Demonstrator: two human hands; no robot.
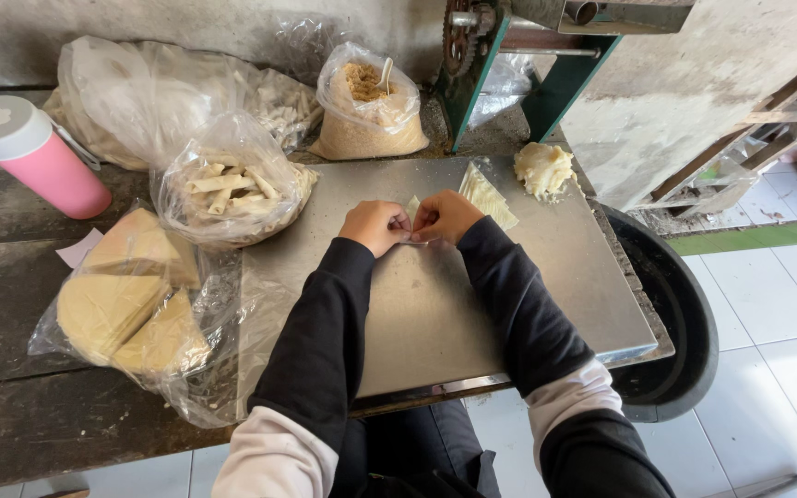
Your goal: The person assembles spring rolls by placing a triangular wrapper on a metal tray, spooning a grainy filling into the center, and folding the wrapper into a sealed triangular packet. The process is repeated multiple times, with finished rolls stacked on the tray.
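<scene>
My left hand and my right hand meet at the middle of a steel sheet, both pinching a small pale piece of dough wrapper between the fingertips. Most of that piece is hidden by my fingers. Just beyond my right hand lies a stack of pale triangular wrappers. A lump of soft pale paste rests at the sheet's far right corner.
A clear bag of finished rolls stands left of my hands, a bag of wrapper stacks nearer. A pink flask with white lid stands far left, a bag of brown crumbs with a spoon behind. A green-framed machine and black tub are right.
</scene>
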